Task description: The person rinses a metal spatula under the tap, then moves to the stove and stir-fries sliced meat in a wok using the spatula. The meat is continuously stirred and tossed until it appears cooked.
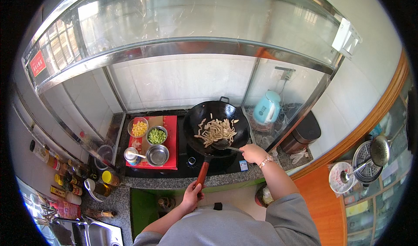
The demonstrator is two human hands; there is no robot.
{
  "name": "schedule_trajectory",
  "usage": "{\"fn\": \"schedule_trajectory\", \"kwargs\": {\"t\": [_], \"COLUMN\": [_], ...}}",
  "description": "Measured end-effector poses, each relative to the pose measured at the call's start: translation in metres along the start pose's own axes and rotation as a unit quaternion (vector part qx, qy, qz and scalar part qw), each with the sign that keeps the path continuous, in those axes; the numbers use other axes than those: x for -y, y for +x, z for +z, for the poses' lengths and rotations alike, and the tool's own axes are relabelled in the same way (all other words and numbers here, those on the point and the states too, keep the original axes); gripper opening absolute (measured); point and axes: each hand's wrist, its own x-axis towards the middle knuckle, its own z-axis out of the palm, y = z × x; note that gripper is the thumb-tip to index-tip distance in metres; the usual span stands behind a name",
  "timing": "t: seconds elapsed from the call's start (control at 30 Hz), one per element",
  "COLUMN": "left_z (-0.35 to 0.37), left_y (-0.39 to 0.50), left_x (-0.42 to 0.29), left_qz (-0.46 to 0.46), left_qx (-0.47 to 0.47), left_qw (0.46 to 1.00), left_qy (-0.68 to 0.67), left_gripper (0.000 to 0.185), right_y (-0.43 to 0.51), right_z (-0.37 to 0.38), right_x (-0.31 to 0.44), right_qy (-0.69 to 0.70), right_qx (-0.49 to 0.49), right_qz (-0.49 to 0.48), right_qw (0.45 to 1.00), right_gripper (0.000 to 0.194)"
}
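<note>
My left hand (192, 195) grips the red-brown wooden handle (203, 174) of a black wok (196, 113) on the cooktop. In the wok lie pale cooked strips (218, 129), probably meat. My right hand (254, 153) holds a metal ladle (223, 144), its bowl down among the near strips. To the left, a red board (171, 141) carries a glass bowl of yellow corn kernels (139, 128) and a metal bowl of chopped green vegetable (157, 136). Beside them are a bare metal bowl (157, 155) and a small jar (131, 154) with a white spoon across it.
Glass panels in a metal frame (192, 48) enclose the stove. Behind the right panel stands a light-blue electric kettle (267, 107); a dark bin (302, 131) is farther right. Sauce bottles (101, 189) line the left counter, near a steel sink (103, 231). Another ladle (380, 151) lies at far right.
</note>
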Motion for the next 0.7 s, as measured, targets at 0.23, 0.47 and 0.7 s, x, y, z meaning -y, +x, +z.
{"fn": "schedule_trajectory", "kwargs": {"t": [0.23, 0.47, 0.7], "left_z": [0.002, 0.002, 0.0], "left_y": [0.0, 0.001, 0.005], "left_x": [-0.002, -0.001, 0.005], "left_qz": [-0.001, -0.002, 0.006], "left_qx": [-0.002, -0.005, -0.015], "left_qw": [1.0, 1.0, 1.0], "left_qy": [0.002, 0.007, -0.014], "left_gripper": [0.038, 0.038, 0.037], "right_y": [-0.015, 0.011, 0.025], "right_z": [-0.016, 0.0, -0.003], "right_x": [0.004, 0.009, 0.012], "right_qy": [0.005, 0.008, -0.052], "right_qx": [-0.021, -0.095, -0.041], "right_qz": [-0.005, -0.034, 0.024], "right_qw": [1.0, 0.995, 0.998], "right_gripper": [0.036, 0.029, 0.027]}}
